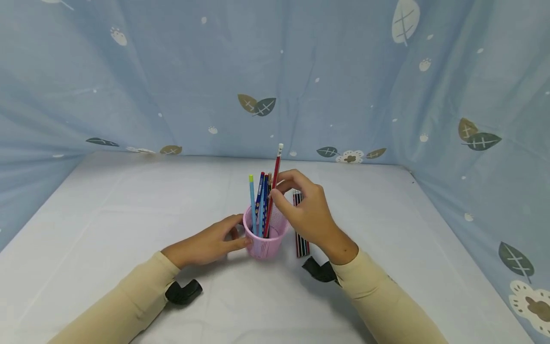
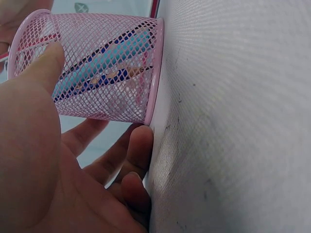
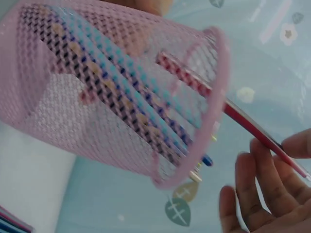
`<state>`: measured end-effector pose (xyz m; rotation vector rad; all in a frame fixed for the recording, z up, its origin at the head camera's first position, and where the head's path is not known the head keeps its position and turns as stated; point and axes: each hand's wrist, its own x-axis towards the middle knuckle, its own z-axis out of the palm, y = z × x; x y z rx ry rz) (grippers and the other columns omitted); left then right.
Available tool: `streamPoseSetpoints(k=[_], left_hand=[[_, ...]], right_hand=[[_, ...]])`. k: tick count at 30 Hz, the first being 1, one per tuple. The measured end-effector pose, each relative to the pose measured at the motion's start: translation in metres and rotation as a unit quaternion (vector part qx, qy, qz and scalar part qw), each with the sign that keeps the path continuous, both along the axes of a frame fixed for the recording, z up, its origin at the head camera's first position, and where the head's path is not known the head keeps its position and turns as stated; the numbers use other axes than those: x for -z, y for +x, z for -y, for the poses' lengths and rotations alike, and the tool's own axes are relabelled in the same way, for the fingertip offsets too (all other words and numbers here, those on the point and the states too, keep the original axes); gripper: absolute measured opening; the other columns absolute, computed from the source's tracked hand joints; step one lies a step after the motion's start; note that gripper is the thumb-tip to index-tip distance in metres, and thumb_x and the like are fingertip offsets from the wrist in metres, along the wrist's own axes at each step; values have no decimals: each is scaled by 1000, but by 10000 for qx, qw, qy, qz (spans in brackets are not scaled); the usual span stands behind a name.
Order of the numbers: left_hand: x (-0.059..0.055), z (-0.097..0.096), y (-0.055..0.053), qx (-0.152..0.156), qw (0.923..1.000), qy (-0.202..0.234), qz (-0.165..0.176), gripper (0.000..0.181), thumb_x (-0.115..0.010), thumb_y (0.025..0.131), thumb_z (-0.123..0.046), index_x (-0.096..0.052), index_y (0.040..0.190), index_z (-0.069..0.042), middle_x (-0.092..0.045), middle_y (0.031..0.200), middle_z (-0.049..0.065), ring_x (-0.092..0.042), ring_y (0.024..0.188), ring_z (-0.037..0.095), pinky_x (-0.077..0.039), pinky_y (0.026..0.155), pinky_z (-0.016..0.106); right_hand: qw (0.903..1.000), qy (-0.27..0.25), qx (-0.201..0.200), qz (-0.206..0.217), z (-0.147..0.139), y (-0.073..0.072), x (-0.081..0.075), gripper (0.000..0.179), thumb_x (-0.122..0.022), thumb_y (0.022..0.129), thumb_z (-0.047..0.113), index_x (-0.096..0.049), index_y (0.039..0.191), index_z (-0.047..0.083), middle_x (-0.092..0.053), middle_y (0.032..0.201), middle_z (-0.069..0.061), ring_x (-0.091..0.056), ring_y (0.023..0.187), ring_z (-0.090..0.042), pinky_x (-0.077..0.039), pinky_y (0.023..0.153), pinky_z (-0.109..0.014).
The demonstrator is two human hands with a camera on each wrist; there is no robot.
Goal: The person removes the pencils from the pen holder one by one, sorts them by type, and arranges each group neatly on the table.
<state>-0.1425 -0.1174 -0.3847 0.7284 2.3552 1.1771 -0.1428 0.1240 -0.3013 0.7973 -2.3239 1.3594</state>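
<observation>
A pink mesh pen cup [image 1: 263,249] stands upright on the white-covered table. My left hand [image 1: 212,242] holds it from the left, with the thumb [image 2: 46,63] on the near side and fingers around the far side. Between thumb and fingertips, my right hand [image 1: 310,210] pinches a red pencil [image 1: 276,169] with a white eraser end pointing up. Its lower part is inside the cup, and in the right wrist view that end hangs well above the base. A light blue pencil [image 1: 252,191] and several dark blue patterned pencils [image 1: 259,188] lean inside the cup.
Right of the cup, partly behind my right hand, several dark striped pencils [image 1: 302,246] lie side by side on the table [image 1: 129,205]. A blue leaf-print curtain [image 1: 193,71] hangs behind and at both sides. Black mounts [image 1: 184,292] sit at both wrists.
</observation>
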Motion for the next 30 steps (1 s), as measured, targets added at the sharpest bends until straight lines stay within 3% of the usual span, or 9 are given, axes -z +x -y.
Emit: streamPoseSetpoints(k=[8,16,22,30], left_hand=[[0,2,1,-11,10000,12,-16,66,-59,100,-44,-32,155,-23,-55,128,3,-52,102,20,-50,75,34],[1,1,0,66,10000,18,-7,62,-59,99,-45,-34,153,-25,-54,126,1,-52,103,20,-51,74,33],[3,1,-1,69,10000,22,-19,63,-59,99,-46,-34,153,-24,-52,131,2,-52,104,19,-50,75,33],[-1,2,0,29,10000,40,-11,66,-59,99,-45,-33,154,-21,-52,133,4,-52,103,20,-51,74,33]], right_hand=[[9982,-593,0,-21,-7,2,-11,18,-59,96,2,-58,114,-3,-68,87,-13,-64,71,-18,-57,78,-28],[9950,-936,100,338,-18,4,-19,22,-54,99,2,-53,120,-5,-66,93,-17,-65,82,-23,-56,81,-23],[9928,-972,161,678,-28,2,-18,30,-53,100,2,-46,129,-4,-65,92,-20,-65,80,-14,-54,82,-21],[9919,-951,10,845,-42,-6,-8,40,-51,102,3,-40,139,-1,-64,88,-21,-63,70,-15,-55,76,-25]])
